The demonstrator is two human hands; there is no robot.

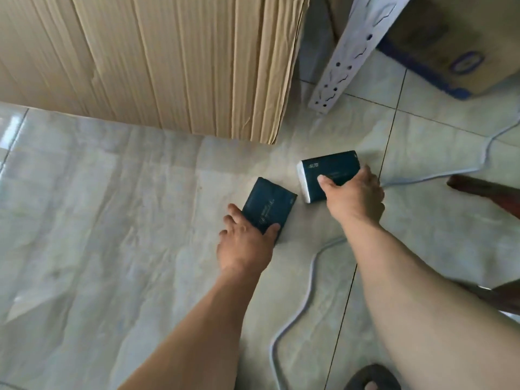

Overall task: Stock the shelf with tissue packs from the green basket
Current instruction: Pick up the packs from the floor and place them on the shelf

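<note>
Hands low over the tiled floor [112, 220], left hand [247, 243] gripping one tissue pack [267, 208], right hand [354, 198] clamped on another tissue pack [326, 173], both long axes pointing away toward the cardboard stack [183, 66].

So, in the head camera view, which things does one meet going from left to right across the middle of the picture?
Left hand → the dark tissue pack it holds → second tissue pack → right hand gripping it → grey cable on the floor → dark wooden furniture leg.
</note>
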